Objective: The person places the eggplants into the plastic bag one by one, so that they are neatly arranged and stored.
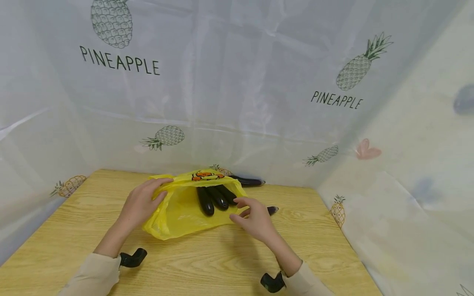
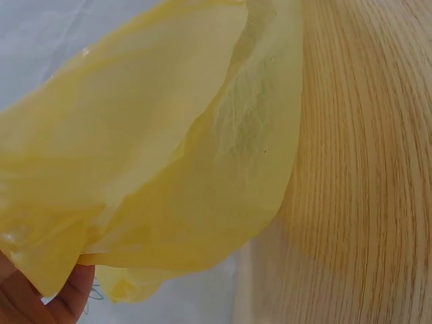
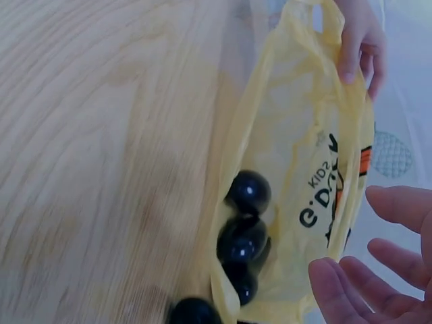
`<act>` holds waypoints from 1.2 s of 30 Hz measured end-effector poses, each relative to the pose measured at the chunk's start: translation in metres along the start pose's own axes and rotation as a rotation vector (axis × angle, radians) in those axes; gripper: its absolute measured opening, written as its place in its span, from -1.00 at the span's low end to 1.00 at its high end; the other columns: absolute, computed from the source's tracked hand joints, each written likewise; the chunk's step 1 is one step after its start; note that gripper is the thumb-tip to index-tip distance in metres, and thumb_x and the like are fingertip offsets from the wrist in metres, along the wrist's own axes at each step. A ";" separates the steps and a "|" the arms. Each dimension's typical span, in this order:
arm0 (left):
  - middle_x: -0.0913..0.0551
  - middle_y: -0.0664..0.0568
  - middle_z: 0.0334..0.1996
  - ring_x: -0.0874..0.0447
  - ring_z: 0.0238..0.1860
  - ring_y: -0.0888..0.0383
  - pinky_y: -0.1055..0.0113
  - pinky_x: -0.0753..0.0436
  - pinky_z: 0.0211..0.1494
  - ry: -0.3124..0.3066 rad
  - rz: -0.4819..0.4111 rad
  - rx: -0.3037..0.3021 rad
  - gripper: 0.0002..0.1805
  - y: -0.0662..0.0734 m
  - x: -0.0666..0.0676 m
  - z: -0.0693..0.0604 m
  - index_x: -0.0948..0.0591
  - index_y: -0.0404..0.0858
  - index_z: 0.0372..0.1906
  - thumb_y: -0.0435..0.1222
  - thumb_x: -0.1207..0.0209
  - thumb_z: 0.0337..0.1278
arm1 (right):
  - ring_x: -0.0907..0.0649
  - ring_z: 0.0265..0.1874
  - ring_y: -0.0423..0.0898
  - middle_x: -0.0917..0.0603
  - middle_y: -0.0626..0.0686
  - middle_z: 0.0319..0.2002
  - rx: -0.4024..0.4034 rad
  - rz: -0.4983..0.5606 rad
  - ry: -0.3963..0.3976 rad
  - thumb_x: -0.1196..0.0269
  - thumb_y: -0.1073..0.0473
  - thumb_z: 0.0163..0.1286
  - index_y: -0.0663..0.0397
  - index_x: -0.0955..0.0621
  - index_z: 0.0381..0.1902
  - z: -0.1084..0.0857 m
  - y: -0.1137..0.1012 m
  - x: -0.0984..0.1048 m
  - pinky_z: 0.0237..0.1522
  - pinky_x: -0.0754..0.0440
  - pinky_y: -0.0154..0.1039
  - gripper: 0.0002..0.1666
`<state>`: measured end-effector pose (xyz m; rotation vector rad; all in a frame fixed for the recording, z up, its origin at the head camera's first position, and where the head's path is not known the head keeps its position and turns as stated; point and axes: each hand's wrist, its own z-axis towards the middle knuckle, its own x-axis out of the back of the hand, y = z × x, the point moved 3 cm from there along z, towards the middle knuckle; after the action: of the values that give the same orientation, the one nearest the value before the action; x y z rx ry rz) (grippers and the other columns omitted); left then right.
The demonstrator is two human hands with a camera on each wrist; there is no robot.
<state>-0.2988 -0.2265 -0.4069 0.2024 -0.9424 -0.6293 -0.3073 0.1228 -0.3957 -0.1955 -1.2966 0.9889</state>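
A yellow plastic bag (image 1: 181, 220) with printed lettering lies on its side, its mouth spread toward me. Three dark, glossy eggplants (image 1: 205, 202) rest inside it; their rounded ends show in the right wrist view. My left hand (image 1: 142, 202) pinches the bag's upper rim at the left, thumb inside the mouth. At the right side of the mouth is my right hand (image 1: 256, 220), fingers spread and holding nothing. Another eggplant (image 1: 273, 210) pokes out just beyond the right hand, mostly hidden by it. Behind the bag lies one more eggplant (image 1: 249, 181), partly covered.
The wood-grain table (image 1: 185, 271) ends at a white sheet (image 1: 237, 102) printed with pineapples, which hangs behind it and along the sides. Black curved pieces (image 1: 134, 258) are fixed at both wrists by the sleeves.
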 end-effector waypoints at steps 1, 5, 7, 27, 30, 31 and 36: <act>-0.69 -0.13 0.30 -0.72 0.18 -0.23 -0.27 -0.69 0.15 -0.001 0.000 -0.003 -0.51 0.000 0.000 0.000 -0.63 -0.11 0.39 -0.39 -0.33 0.43 | -0.81 -0.25 -0.03 -0.74 0.11 0.04 -0.002 -0.007 0.004 -0.50 0.10 0.39 -0.01 -0.69 0.29 -0.003 0.002 0.003 -0.36 -0.75 -0.32 -0.47; -0.68 -0.14 0.31 -0.70 0.20 -0.25 -0.28 -0.68 0.18 -0.012 0.003 0.005 -0.52 0.002 0.001 0.001 -0.62 -0.10 0.40 -0.38 -0.31 0.45 | -0.81 -0.26 -0.05 -0.74 0.12 0.04 -0.013 -0.029 0.013 -0.51 0.15 0.37 -0.01 -0.68 0.31 -0.014 0.012 0.015 -0.34 -0.75 -0.35 -0.44; -0.67 -0.15 0.32 -0.68 0.22 -0.26 -0.30 -0.66 0.19 -0.017 0.004 0.016 -0.51 0.003 0.003 0.001 -0.61 -0.10 0.41 -0.38 -0.30 0.46 | -0.80 -0.26 -0.04 -0.73 0.16 0.05 -0.023 -0.034 0.012 -0.52 0.16 0.37 0.01 -0.67 0.31 -0.020 0.018 0.022 -0.34 -0.75 -0.35 -0.43; -0.68 -0.17 0.30 -0.70 0.18 -0.29 -0.31 -0.68 0.14 -0.012 0.008 0.022 -0.49 0.000 0.004 -0.002 -0.60 -0.10 0.42 -0.40 -0.31 0.44 | -0.73 -0.21 0.05 -0.69 0.15 0.05 -0.109 -0.219 -0.023 -0.59 0.08 0.28 0.01 -0.65 0.33 -0.091 0.079 0.066 -0.33 -0.71 -0.35 -0.32; -0.68 -0.17 0.30 -0.70 0.17 -0.28 -0.31 -0.68 0.12 -0.010 0.010 0.018 -0.49 0.001 0.005 -0.001 -0.60 -0.10 0.42 -0.40 -0.31 0.44 | -0.71 -0.21 0.01 -0.68 0.15 0.05 -0.137 -0.235 -0.039 -0.59 0.03 0.27 0.03 -0.64 0.34 -0.100 0.084 0.069 -0.35 -0.68 -0.36 -0.29; -0.68 -0.17 0.30 -0.70 0.17 -0.28 -0.31 -0.68 0.13 -0.009 0.011 0.017 -0.49 0.001 0.005 -0.001 -0.60 -0.10 0.41 -0.40 -0.31 0.44 | -0.71 -0.22 -0.01 -0.68 0.14 0.05 -0.142 -0.245 -0.047 -0.60 0.01 0.26 0.03 -0.64 0.34 -0.103 0.085 0.070 -0.34 -0.68 -0.36 -0.28; -0.68 -0.17 0.29 -0.70 0.18 -0.28 -0.31 -0.67 0.14 -0.004 0.009 0.011 -0.50 0.001 0.004 0.000 -0.61 -0.10 0.41 -0.40 -0.31 0.44 | -0.68 -0.26 -0.14 -0.67 0.10 0.04 -0.150 -0.273 -0.110 -0.59 -0.10 0.26 0.05 -0.59 0.39 -0.119 0.093 0.071 -0.31 -0.66 -0.32 -0.18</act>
<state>-0.2963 -0.2280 -0.4034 0.2066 -0.9503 -0.6170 -0.2550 0.2744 -0.4417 -0.0761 -1.4561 0.6785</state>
